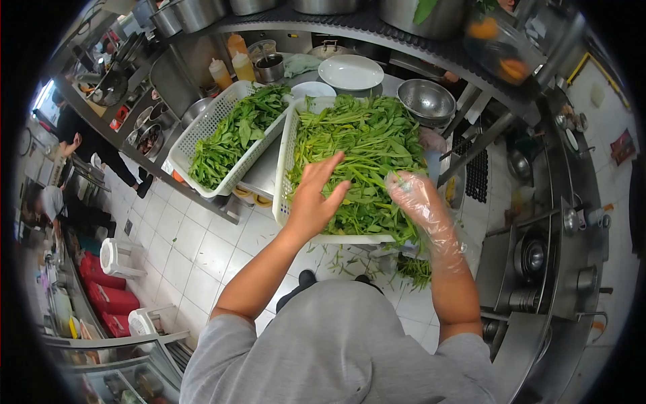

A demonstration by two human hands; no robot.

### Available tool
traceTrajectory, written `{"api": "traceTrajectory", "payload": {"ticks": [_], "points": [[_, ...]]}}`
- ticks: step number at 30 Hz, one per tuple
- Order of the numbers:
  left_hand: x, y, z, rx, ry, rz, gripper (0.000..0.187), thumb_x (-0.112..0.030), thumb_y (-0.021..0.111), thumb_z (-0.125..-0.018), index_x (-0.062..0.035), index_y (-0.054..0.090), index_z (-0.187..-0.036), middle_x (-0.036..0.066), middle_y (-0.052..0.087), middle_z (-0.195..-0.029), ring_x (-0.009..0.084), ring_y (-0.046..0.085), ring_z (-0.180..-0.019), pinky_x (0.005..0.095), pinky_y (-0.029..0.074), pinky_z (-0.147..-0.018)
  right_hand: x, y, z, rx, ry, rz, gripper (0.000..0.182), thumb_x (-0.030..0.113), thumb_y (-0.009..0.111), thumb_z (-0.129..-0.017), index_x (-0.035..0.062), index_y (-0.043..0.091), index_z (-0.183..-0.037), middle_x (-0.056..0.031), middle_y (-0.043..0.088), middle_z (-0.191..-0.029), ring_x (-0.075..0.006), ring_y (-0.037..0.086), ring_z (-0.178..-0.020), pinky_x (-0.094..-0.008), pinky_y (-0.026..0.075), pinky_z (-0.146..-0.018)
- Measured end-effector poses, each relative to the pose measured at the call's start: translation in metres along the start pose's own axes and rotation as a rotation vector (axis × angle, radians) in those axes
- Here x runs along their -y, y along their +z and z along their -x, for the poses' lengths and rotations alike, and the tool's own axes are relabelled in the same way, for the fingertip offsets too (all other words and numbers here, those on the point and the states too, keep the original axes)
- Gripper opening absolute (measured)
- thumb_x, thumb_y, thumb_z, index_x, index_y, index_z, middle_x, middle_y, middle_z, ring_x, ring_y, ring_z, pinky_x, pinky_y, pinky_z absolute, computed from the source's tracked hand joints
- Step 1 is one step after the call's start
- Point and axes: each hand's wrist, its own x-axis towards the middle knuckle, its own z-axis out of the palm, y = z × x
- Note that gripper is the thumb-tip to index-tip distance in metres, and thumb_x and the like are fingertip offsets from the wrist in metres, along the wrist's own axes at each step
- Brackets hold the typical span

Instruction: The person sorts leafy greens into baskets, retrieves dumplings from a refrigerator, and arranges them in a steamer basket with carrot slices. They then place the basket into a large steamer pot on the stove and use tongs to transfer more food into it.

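Long-stemmed leafy greens [360, 128] fill a white perforated plastic basket [283, 182] in front of me. My left hand [317, 195] is bare and open, its fingers spread over the left side of the pile. My right hand [412, 195] wears a clear, loose plastic glove and is closed at the right part of the greens. Stems run up to its curled fingers, which partly hide what they grip. Another white basket [180, 156] at the left holds more cut greens [235, 138].
Behind the baskets are a white oval plate [350, 72], a metal colander [426, 99] and sauce bottles [243, 66]. A shelf [303, 21] with pots crosses above. Leaf scraps lie on the tiled floor [192, 236]. People [87, 138] stand at the left; metal counters [538, 337] line the right.
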Motion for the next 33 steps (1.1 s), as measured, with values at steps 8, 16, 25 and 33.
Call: {"api": "traceTrajectory", "payload": {"ticks": [8, 16, 25, 33], "points": [[0.020, 0.026, -0.015, 0.168, -0.465, 0.649, 0.019, -0.016, 0.056, -0.091, -0.0018, 0.066, -0.099, 0.000, 0.064, -0.086, 0.0074, 0.053, -0.076, 0.0217, 0.043, -0.071, 0.005, -0.002, 0.005, -0.182, -0.038, -0.059, 0.020, 0.019, 0.063, -0.087, 0.0018, 0.063, -0.097, -0.0080, 0.063, -0.080, -0.0145, 0.055, -0.069, -0.0283, 0.046, -0.066], [-0.030, 0.041, 0.002, 0.280, -0.085, 0.344, 0.014, -0.007, 0.061, -0.086, 0.0003, 0.066, -0.097, 0.010, 0.065, -0.095, 0.0178, 0.060, -0.083, 0.0272, 0.047, -0.075, 0.016, -0.008, 0.027, -0.207, -0.474, 0.188, 0.018, 0.021, 0.065, -0.086, 0.0050, 0.064, -0.096, -0.0074, 0.062, -0.080, -0.0166, 0.058, -0.067, -0.0312, 0.048, -0.061], [0.071, 0.027, -0.039, 0.209, 0.190, -0.321, 0.025, -0.005, 0.063, -0.081, -0.0011, 0.061, -0.106, 0.015, 0.060, -0.100, 0.0343, 0.056, -0.095, 0.0388, 0.046, -0.082, -0.019, -0.052, 0.063, -0.481, -0.185, -1.302, 0.020, 0.032, 0.051, -0.095, 0.0136, 0.054, -0.088, 0.0008, 0.052, -0.090, -0.0125, 0.040, -0.078, -0.0240, 0.042, -0.065], [0.076, 0.016, -0.063, 0.291, 0.154, -0.432, 0.026, -0.009, 0.063, -0.082, -0.0023, 0.061, -0.107, 0.016, 0.061, -0.099, 0.0355, 0.058, -0.087, 0.0416, 0.048, -0.075, -0.015, -0.050, 0.104, -0.546, -0.159, -1.508, 0.025, 0.032, 0.045, -0.098, 0.0112, 0.046, -0.084, 0.0020, 0.043, -0.069, -0.0149, 0.043, -0.081, -0.0304, 0.048, -0.072]]}}
